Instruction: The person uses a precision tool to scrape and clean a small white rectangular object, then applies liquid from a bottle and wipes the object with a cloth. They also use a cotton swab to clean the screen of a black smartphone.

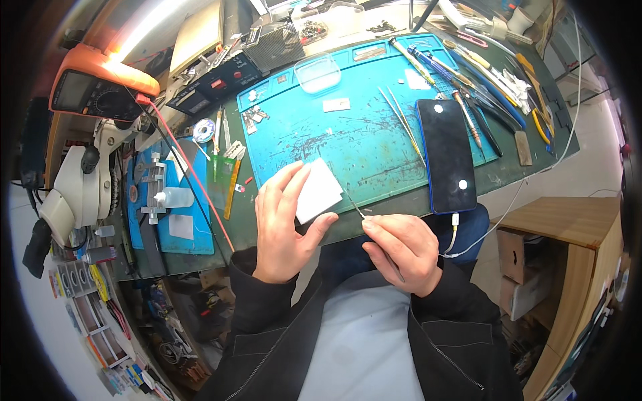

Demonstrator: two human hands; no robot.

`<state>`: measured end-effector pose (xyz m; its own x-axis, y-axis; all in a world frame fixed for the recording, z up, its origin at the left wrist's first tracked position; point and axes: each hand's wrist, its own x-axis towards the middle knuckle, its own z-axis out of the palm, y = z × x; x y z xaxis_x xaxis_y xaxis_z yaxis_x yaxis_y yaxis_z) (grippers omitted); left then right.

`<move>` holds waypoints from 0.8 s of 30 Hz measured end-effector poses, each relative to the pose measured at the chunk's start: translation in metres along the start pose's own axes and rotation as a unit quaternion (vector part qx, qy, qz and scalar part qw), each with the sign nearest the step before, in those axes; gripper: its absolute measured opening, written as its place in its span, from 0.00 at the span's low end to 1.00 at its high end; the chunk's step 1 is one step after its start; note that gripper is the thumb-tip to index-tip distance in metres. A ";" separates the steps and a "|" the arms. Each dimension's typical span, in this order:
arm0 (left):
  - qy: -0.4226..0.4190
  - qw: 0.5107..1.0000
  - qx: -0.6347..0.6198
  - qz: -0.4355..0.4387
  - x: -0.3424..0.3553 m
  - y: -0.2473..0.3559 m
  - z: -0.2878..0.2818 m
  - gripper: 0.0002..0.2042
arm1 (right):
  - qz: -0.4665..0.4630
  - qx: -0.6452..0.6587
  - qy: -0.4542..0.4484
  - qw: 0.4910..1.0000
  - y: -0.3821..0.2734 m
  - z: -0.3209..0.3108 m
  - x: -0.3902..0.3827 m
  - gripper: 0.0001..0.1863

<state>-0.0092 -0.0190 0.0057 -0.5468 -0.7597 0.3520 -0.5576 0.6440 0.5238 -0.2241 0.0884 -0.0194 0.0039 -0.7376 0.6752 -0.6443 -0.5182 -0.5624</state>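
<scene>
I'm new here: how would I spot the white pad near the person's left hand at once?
Start with the big blue mat. At its near edge, find the left hand; just right of its palm is the flat, straight-edged white pad. Unlike the see-through box farther back, it is solid white.

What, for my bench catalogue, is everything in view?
Block: 1, white, centre
Thin tool: 1, dark, centre
Work mats: 2, blue, centre and left
Phone: 1, black, right of centre
Tweezers: 1, metallic, left of phone
Plastic box: 1, clear, upper centre
Multimeter: 1, orange, upper left
Microscope-like instrument: 1, white, far left
Bottle: 1, whitish, left
Hand tools: several, mixed, upper right
Cabinet: 1, brown, lower right
Smaller clutter: uncountable, mixed, around
Left hand: 1, bare, at block
Right hand: 1, bare, gripping tool
</scene>
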 end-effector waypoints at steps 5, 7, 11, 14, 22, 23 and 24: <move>0.003 1.000 -0.018 0.006 0.001 -0.002 -0.001 0.36 | -0.009 -0.006 -0.009 1.000 0.000 0.007 0.003 0.20; -0.002 1.000 0.004 0.011 0.001 -0.001 0.002 0.36 | -0.014 -0.016 -0.014 1.000 0.001 0.009 0.000 0.20; -0.002 1.000 -0.001 -0.001 0.003 0.002 0.001 0.36 | -0.009 -0.025 -0.005 1.000 0.002 0.011 -0.003 0.23; -0.005 1.000 -0.004 -0.007 0.002 0.002 0.000 0.37 | -0.004 -0.019 -0.010 1.000 0.002 0.010 -0.003 0.23; 0.006 1.000 -0.010 -0.009 0.004 0.002 0.002 0.37 | -0.004 -0.024 -0.039 0.999 0.003 0.007 0.000 0.23; 0.005 1.000 -0.010 -0.010 0.004 0.003 0.001 0.37 | -0.004 -0.027 -0.042 0.999 0.003 0.006 0.000 0.23; 0.004 1.000 -0.010 -0.010 0.004 0.003 0.001 0.37 | -0.004 -0.022 -0.044 0.999 0.003 0.005 0.000 0.23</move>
<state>-0.0134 -0.0200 0.0079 -0.5302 -0.7736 0.3471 -0.5555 0.6262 0.5471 -0.2219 0.0843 -0.0236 0.0755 -0.7703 0.6332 -0.6765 -0.5061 -0.5351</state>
